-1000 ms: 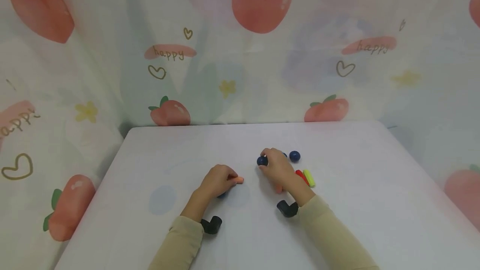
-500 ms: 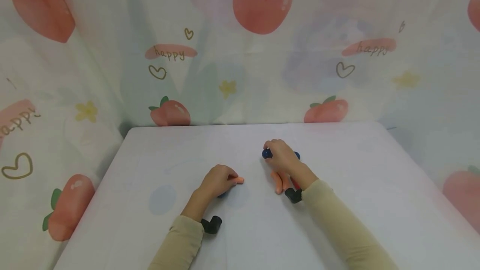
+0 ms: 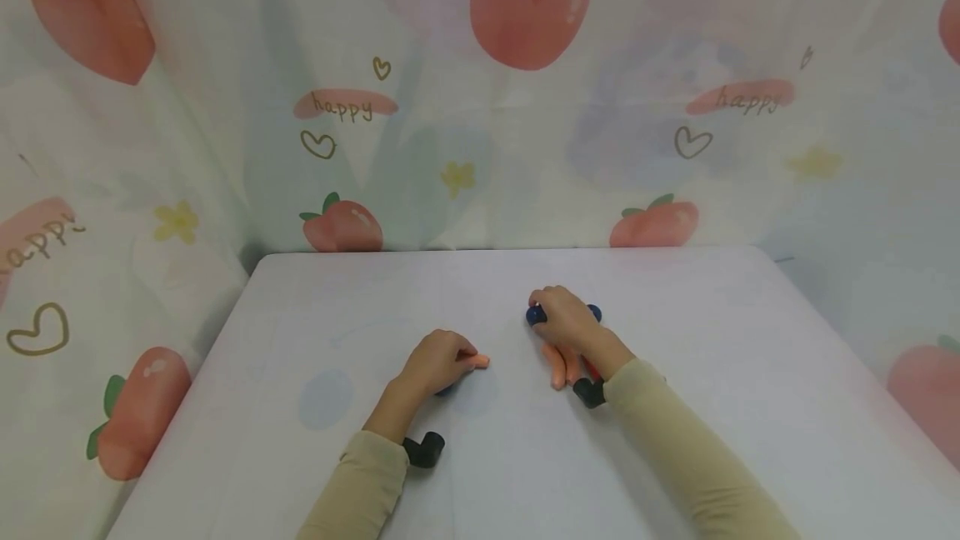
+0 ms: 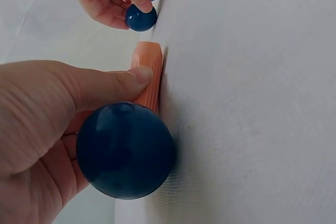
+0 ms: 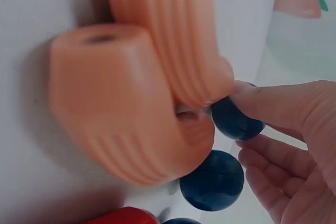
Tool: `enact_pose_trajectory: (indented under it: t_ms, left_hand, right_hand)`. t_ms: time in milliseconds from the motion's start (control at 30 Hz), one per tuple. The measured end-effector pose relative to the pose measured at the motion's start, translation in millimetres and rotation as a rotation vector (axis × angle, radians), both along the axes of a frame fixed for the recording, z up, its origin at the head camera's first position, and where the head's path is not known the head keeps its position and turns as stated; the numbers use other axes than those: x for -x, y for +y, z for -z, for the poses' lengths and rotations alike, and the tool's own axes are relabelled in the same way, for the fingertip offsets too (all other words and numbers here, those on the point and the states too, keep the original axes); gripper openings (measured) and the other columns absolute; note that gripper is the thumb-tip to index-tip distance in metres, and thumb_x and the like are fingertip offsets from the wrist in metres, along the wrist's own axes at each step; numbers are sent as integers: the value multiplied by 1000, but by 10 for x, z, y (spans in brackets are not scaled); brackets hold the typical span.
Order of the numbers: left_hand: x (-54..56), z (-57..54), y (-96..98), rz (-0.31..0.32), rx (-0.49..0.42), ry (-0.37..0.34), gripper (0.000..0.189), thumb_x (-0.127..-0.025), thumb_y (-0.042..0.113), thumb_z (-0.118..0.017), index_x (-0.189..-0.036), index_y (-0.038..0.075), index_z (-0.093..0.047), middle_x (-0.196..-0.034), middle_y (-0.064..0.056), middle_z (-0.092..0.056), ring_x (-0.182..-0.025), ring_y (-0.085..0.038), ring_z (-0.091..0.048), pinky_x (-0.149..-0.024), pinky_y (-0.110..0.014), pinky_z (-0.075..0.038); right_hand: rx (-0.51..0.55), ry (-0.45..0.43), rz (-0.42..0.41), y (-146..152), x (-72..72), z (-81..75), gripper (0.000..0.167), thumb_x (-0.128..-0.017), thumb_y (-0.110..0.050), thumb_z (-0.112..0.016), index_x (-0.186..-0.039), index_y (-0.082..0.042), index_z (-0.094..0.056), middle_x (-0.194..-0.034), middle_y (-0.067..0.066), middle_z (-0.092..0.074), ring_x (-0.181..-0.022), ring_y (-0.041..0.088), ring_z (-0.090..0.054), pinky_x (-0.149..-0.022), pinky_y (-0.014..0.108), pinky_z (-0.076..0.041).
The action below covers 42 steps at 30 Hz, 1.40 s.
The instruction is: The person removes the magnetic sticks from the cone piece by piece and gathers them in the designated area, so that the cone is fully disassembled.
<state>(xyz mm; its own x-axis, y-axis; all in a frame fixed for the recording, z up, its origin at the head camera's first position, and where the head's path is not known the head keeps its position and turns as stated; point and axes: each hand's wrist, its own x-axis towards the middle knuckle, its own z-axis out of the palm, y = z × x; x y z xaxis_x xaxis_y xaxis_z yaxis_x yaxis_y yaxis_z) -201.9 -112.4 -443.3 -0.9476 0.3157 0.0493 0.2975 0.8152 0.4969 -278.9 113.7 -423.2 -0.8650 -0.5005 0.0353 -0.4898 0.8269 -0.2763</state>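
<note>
My left hand (image 3: 437, 359) pinches an orange ribbed stick-like piece (image 4: 148, 53) between thumb and fingers, low over the white table. Close under that palm lies a shiny blue ball (image 4: 126, 150). To the right and farther back, my right hand (image 3: 568, 317) holds another blue ball (image 3: 535, 315) with thumb and fingertips. A further blue ball (image 5: 212, 181) sits beside those fingers, and one more (image 3: 595, 312) shows behind the hand. Two curved orange ribbed pieces (image 5: 110, 98) lie side by side below the right wrist. Partly hidden by the forearm is a red piece (image 3: 592, 370).
The white table (image 3: 337, 315) ends at a fabric backdrop (image 3: 525, 165) printed with fruit, hearts and "happy". A black angled device sits at the left wrist (image 3: 397, 415), and a similar black device (image 3: 590, 392) at the right one overlaps the orange pieces.
My right hand has moved a little right with the blue ball, going back and then slightly down. Its forearm now covers the yellow piece seen earlier. The left hand stays put.
</note>
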Motion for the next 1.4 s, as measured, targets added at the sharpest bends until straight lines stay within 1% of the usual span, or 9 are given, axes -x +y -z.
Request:
enact_pose_trajectory:
  t_ms: [300,533,667,833,900,1033,1133,1267,1400]
  left_hand:
    - [2,3,-1,0,-3,6,16,-82,22,-70,-92,10,-74,-86,3,-67,-83,-13,-60,-75,-30,-48]
    - [3,20,4,7,-12,24,18,-82,23,-70,-93,9,-73,-87,2,-67,-84,-15,-61,-75,-31,-48]
    - [7,61,16,19,-31,28,20,-82,24,-69,-95,10,-73,-89,2,-68,-86,-14,-61,-77,-31,-48]
    - [-9,92,26,10,-60,15,27,-84,30,-67,-99,8,-72,-92,1,-67,-88,-15,-60,-79,-32,-48]
    - [-37,88,15,-11,-75,14,36,-83,36,-66,-103,6,-70,-96,-2,-67,-92,-17,-60,-81,-34,-48]
    - [-129,45,-10,-90,-92,15,59,-78,53,-64,-112,4,-65,-108,-8,-64,-104,-24,-56,-89,-39,-44]
    - [-233,-6,-65,-152,-61,43,66,-77,57,-62,-113,2,-63,-111,-11,-62,-108,-27,-54,-92,-42,-42]
    - [-361,-23,-146,-187,21,80,58,-82,49,-62,-110,-1,-64,-106,-13,-63,-103,-29,-56,-88,-42,-44]
    - [-431,10,-172,-206,50,57,50,-83,41,-66,-108,-1,-64,-103,-13,-63,-99,-28,-58,-85,-41,-46]
  right_hand:
    - [52,-85,69,50,28,9,39,-76,-14,-75,-110,0,-61,-105,14,-61,-99,28,-54,-88,41,-44]
    - [119,-130,87,121,27,9,47,-77,-19,-75,-117,0,-58,-113,14,-59,-106,29,-52,-91,43,-42]
    - [226,-143,110,181,-39,-4,53,-78,-21,-75,-122,-1,-55,-116,15,-57,-107,30,-52,-91,44,-43]
    - [363,-159,127,168,-218,-3,50,-79,-22,-74,-121,-2,-56,-117,14,-58,-110,30,-51,-93,45,-41]
    - [414,-174,126,118,-303,22,48,-79,-22,-73,-120,-3,-57,-118,12,-58,-112,28,-50,-94,45,-39]
    - [481,-204,141,-8,-464,89,47,-78,-24,-75,-119,-7,-59,-115,5,-60,-110,22,-52,-93,42,-41]
    - [497,-210,127,-134,-571,122,44,-77,-22,-75,-117,-9,-61,-111,2,-62,-106,22,-54,-89,39,-45]
    - [489,-207,113,-279,-660,182,40,-76,-21,-76,-113,-10,-63,-106,0,-63,-102,21,-55,-86,37,-47]
    - [502,-201,89,-359,-691,240,39,-77,-22,-75,-111,-9,-64,-105,0,-63,-100,20,-55,-87,37,-46]
